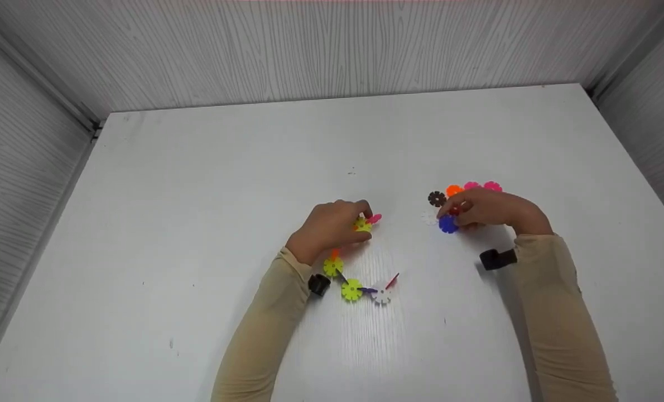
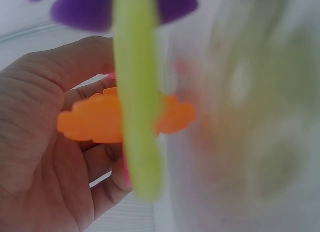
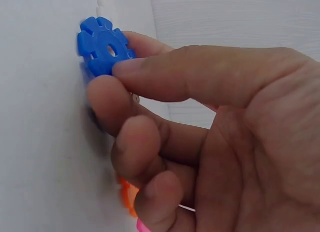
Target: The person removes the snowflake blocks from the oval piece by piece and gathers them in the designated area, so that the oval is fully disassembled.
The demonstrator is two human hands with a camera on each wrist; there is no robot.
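Observation:
A curved chain of notched plastic discs lies on the table, with a lime disc (image 1: 351,290), a white disc (image 1: 382,295) and purple ones linked crosswise. At its upper end my left hand (image 1: 332,226) holds the chain, fingers curled about a yellow disc (image 1: 362,225) beside a pink one (image 1: 374,219). The left wrist view has an orange disc (image 2: 92,119) and a blurred lime disc (image 2: 137,96) before the palm. Between thumb and index finger, my right hand (image 1: 494,209) pinches a blue disc (image 1: 448,224), also seen in the right wrist view.
Around the right hand lie loose discs: a dark brown one (image 1: 437,199), an orange one (image 1: 454,191), pink ones (image 1: 493,186), a red one (image 1: 455,210) partly hidden by fingers, and a pale white one (image 1: 428,218). Wood-grain panels (image 1: 309,50) border the white table (image 1: 170,223).

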